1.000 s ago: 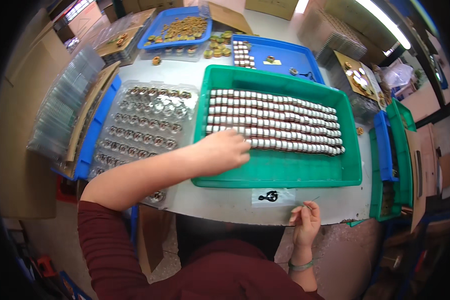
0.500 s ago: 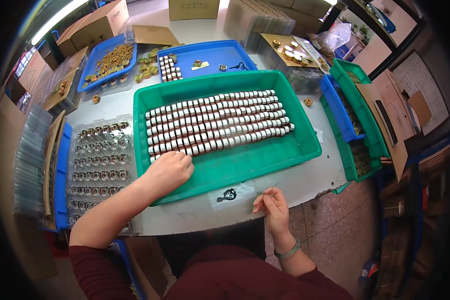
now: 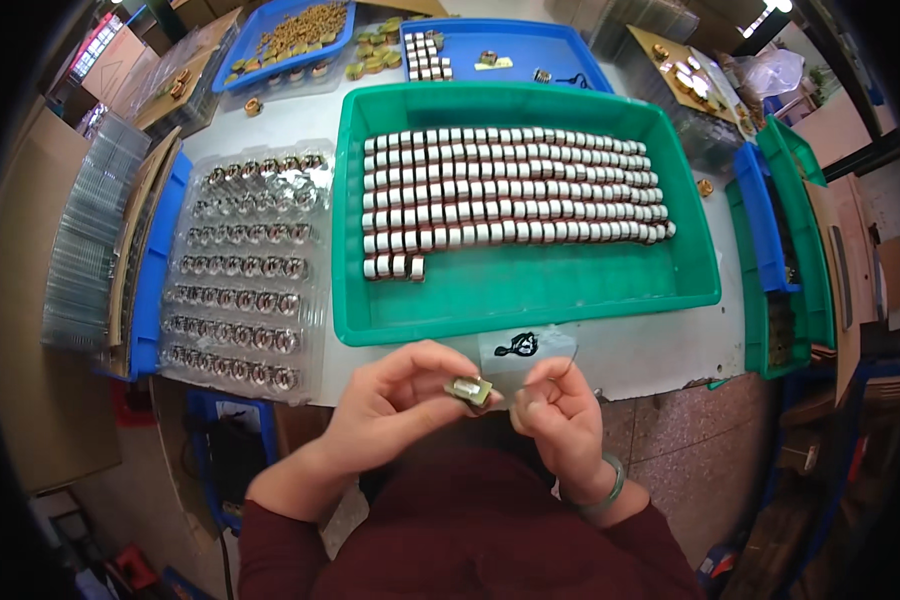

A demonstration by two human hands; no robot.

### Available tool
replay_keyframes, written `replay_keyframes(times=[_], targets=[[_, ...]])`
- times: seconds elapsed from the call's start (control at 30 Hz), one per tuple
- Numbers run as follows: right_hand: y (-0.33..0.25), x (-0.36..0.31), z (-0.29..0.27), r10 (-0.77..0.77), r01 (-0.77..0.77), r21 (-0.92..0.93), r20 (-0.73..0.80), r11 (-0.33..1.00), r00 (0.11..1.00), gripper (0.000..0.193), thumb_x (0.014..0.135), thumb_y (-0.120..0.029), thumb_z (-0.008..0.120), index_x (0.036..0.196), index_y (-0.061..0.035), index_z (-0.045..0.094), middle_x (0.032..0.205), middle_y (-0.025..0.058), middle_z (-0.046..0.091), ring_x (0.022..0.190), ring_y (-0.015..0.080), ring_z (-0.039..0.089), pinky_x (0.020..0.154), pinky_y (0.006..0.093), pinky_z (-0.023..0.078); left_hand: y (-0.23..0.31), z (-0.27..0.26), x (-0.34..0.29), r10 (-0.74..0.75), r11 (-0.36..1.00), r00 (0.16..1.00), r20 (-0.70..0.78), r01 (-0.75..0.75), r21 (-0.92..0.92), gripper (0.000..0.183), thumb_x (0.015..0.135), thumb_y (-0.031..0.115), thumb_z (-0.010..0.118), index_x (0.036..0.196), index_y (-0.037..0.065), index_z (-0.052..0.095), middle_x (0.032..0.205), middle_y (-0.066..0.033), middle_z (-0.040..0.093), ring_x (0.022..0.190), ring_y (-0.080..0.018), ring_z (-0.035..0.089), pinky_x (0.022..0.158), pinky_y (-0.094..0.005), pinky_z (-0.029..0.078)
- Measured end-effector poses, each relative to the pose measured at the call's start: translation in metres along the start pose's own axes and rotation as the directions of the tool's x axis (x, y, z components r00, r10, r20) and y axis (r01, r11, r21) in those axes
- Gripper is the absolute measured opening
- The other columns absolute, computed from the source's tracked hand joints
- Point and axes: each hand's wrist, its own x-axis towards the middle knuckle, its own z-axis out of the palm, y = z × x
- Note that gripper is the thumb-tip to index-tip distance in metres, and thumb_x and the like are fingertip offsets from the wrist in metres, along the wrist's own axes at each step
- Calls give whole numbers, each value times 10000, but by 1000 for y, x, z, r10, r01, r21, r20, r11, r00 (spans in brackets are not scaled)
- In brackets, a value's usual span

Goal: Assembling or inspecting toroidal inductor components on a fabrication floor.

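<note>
In front of my body, my left hand (image 3: 410, 400) pinches a small yellow-green block-like part (image 3: 469, 390) with a pale patch on top, likely a wound coil. Close by on the right, my right hand (image 3: 558, 405) has its fingers curled together; what they hold, if anything, is too small to make out. Beyond both hands stands a green tray (image 3: 530, 325) with long rows of white-and-dark-red coils (image 3: 520, 190). A short front row of several coils (image 3: 394, 267) sits at its left. Under the tray's front edge lies a clear bag (image 3: 560, 345) with a black looped item (image 3: 517, 345).
At left a clear blister tray (image 3: 315, 240) holds rows of coils. Behind are a blue tray of small brown parts (image 3: 300, 30) and another blue tray (image 3: 530, 50). Stacked green and blue bins (image 3: 770, 220) stand at the right, near the table's edge.
My left hand has left the green tray's front row and come back toward my body with the small part. Both hands are now close together. The view has shifted.
</note>
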Motion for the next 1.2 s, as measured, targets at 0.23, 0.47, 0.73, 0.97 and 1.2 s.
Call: replay_keyframes(times=[0.23, 0.47, 0.73, 0.97, 1.2], targets=[[0, 1, 17, -39, 115, -338, 224, 934, 974, 306, 775, 36, 615, 1053, -18, 499, 621, -62, 344, 526, 35, 264, 489, 154, 227, -27, 1, -14, 324, 945, 946, -9, -324, -41, 292, 757, -112, 587, 1012, 20, 538, 1018, -148, 593, 932, -204, 578, 818, -302, 480], [2, -1, 19, -67, 150, -351, 238, 924, 969, 291, 756, 50, 636, 1020, -9, 529, 595, -71, 333, 500, 29, 242, 468, 152, 211, -24, -2, -15, 435, 890, 899, 52, -438, 124, 295, 714, -140, 614, 955, 24, 567, 1012, -143, 598, 930, -217, 581, 815, -303, 483], [2, 0, 20, -108, 182, -306, 246, 935, 963, 308, 727, 62, 664, 997, -11, 536, 579, -77, 342, 490, 24, 245, 454, 151, 208, -25, 0, -16, 434, 890, 899, 62, -438, 129, 286, 713, -144, 612, 943, 21, 571, 1006, -138, 598, 918, -219, 589, 808, -300, 489], [7, -1, 17, -207, 279, -329, 237, 902, 949, 319, 680, 75, 704, 946, -17, 554, 554, -90, 340, 468, 19, 240, 421, 160, 206, -27, 8, -18, 317, 945, 948, -33, -319, -77, 268, 712, -141, 613, 928, 11, 572, 1020, -146, 593, 919, -213, 590, 814, -296, 488], [9, 1, 13, -303, 389, -299, 296, 871, 906, 329, 653, 69, 733, 919, -28, 566, 537, -87, 339, 457, 25, 247, 403, 174, 215, -26, 4, -17, 298, 950, 955, 8, -297, 95, 252, 729, -72, 643, 932, 28, 532, 953, -166, 588, 870, -262, 608, 777, -348, 510]])
